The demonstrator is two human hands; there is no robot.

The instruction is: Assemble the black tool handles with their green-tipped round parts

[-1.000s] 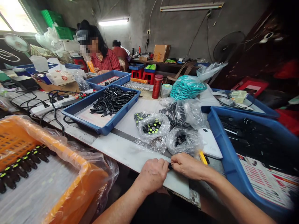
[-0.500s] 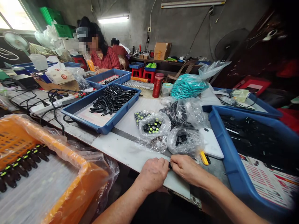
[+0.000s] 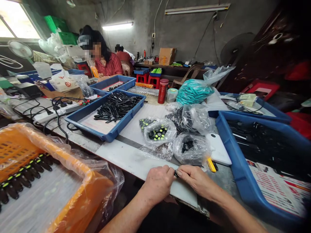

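Observation:
My left hand (image 3: 159,181) and my right hand (image 3: 193,179) meet over the near edge of a white board (image 3: 128,158). Between their fingertips is a small black part (image 3: 176,173), mostly covered, so its kind cannot be made out. Both hands have curled fingers closed on it. Just beyond them lie an open plastic bag of black pieces (image 3: 188,146) and another bag of black pieces with yellow-green dots (image 3: 157,132). Small metal bits in clear plastic (image 3: 164,150) lie beside these. A yellow-handled tool (image 3: 211,164) rests near my right hand.
An orange crate (image 3: 89,181) with dark, green-dotted pieces stands at left. Blue trays of black parts lie ahead (image 3: 109,137) and at right (image 3: 239,181). A white phone-like slab (image 3: 218,150), a red bottle (image 3: 163,91) and a teal-filled bag (image 3: 193,92) stand around. A co-worker (image 3: 109,63) sits opposite.
The right thumb and fingers have shifted slightly on the black part, showing a little more of it. The left hand keeps its grip. The camera view has tilted slightly.

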